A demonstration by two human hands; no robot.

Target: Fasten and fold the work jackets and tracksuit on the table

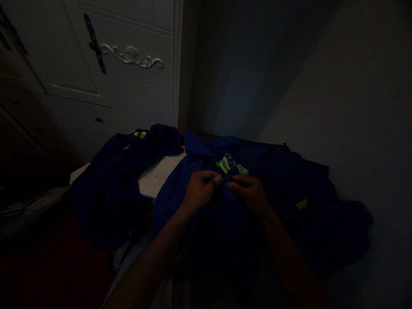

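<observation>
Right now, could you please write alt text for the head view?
A person's left hand and right hand pinch a blue fabric garment with lime striped patches in dim light. Another blue garment lies left, before a pale panelled cabinet.

A head-worn camera looks forward and steeply down along the person's own forearms [167, 240], which rise from the bottom edge. The left hand [200, 187] and right hand [251, 192] are near, just below the middle of the view. The blue garment [273, 161] beneath them is also close. Farther off, the white cabinet [138, 94] stands upper left and the grey wall [360, 107] right, both seen from above at a slant.
</observation>
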